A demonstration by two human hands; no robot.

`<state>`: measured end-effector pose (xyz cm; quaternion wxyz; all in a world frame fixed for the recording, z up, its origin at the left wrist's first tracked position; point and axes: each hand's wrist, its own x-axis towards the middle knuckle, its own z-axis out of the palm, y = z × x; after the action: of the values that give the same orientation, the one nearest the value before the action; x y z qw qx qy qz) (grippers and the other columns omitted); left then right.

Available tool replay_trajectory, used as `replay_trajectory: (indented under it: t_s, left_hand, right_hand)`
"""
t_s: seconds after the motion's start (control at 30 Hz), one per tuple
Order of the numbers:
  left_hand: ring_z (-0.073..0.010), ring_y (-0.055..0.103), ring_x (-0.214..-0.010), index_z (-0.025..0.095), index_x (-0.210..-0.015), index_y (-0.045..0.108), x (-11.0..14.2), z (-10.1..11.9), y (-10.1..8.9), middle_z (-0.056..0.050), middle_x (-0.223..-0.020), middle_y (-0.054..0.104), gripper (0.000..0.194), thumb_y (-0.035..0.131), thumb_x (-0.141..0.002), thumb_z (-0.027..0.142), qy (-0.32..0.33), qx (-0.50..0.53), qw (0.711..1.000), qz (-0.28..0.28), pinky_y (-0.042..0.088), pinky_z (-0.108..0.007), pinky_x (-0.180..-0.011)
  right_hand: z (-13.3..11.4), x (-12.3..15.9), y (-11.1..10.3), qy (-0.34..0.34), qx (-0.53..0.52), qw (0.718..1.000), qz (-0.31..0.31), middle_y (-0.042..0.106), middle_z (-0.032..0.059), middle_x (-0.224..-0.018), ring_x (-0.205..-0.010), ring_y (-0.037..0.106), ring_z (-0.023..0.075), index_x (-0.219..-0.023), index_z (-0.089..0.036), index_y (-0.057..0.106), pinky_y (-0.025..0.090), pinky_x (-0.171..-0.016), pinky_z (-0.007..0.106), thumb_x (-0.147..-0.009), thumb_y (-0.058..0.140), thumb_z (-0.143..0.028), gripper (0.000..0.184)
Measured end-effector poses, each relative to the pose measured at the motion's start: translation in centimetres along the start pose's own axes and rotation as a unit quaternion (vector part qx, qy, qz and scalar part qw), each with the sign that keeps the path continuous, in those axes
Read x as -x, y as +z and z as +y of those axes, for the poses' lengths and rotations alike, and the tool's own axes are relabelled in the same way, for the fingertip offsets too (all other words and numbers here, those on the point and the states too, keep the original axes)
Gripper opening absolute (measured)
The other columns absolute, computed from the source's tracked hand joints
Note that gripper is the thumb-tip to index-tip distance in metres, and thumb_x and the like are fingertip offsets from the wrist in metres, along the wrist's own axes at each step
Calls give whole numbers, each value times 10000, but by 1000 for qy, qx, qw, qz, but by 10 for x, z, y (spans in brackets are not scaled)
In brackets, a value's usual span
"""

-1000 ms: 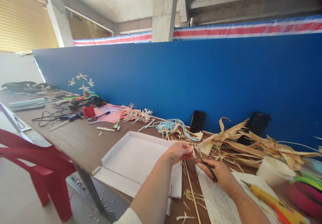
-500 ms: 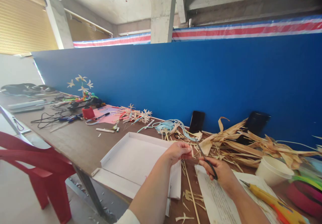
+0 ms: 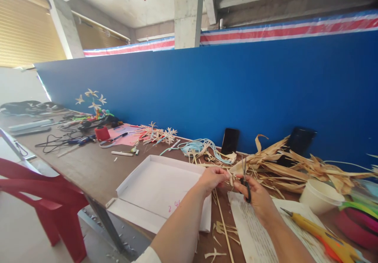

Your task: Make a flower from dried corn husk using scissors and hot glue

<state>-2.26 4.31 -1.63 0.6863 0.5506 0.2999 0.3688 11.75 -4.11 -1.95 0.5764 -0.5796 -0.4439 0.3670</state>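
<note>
My left hand (image 3: 213, 178) is closed, pinching a small pale strip of dried husk (image 3: 230, 177) between thumb and fingertips. Close beside it on the right, my right hand (image 3: 256, 194) is wrapped round the black handles of a pair of scissors (image 3: 245, 182). The scissor blades point up and away, to the right of the strip and apart from it. Some of my right fingertips reach close to the strip; whether they touch it I cannot tell. Under my left forearm lies a shallow white box lid (image 3: 147, 180). Dried corn husks (image 3: 265, 162) spread behind my right hand.
A yellow glue gun (image 3: 315, 227) lies on printed paper (image 3: 248, 223) at the right, by a white cup (image 3: 320, 194). Two phones lean against the blue partition (image 3: 189, 89). Husk flowers (image 3: 159, 133) lie farther left. A red chair (image 3: 44, 200) stands at the table's near side.
My right hand has turned the scissors from pointing up-left beside the strip to nearly upright. Its fingers have moved closer to the strip. The left hand has shifted slightly right.
</note>
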Motion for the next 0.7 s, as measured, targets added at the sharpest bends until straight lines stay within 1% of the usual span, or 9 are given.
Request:
replay_trajectory:
  t_s: [0.1,0.13,0.3,0.4,0.6,0.7]
  left_hand:
    - [-59,417,-498,124,-686,594,1,0,3,22,-569,505,280,706,-569,353,-6,-19,1000,8,359,-192,-486]
    - [-59,417,-499,127,-683,592,2,0,5,22,-567,506,268,701,-572,345,-8,-27,1000,12,360,-191,-483]
    - [-67,439,-499,133,-673,585,2,-2,10,16,-564,524,210,671,-598,310,-8,-61,998,24,357,-190,-470]
    - [-68,437,-482,136,-666,586,1,-4,12,17,-555,526,176,657,-611,288,-3,-64,998,24,350,-195,-463]
    - [-64,428,-475,135,-657,590,0,-6,10,16,-570,526,178,663,-607,289,-15,-63,997,33,352,-197,-454]
    - [-64,440,-490,130,-667,591,-1,-7,8,13,-582,529,204,676,-599,303,-27,-52,998,29,358,-192,-456]
  right_hand:
    - [-3,1,2,5,-21,999,-33,667,49,-818,-773,619,218,-1097,-187,560,458,-716,318,-609,715,-412,559]
    - [-4,1,3,4,-19,999,-34,669,56,-819,-773,621,224,-1078,-184,571,460,-723,327,-599,719,-424,556]
    - [-6,1,5,-7,-3,999,-40,668,59,-778,-752,624,225,-1031,-177,587,465,-712,335,-586,708,-477,550]
    - [-3,0,4,-4,-1,999,-40,662,57,-766,-744,620,218,-1011,-171,592,457,-706,323,-583,711,-469,535]
    - [5,-4,-1,16,-5,999,-41,627,7,-693,-685,582,178,-1031,-177,579,419,-638,279,-598,721,-382,500]
    - [5,-4,-2,18,4,999,-38,599,-21,-635,-648,559,162,-995,-183,584,399,-611,264,-603,717,-358,449]
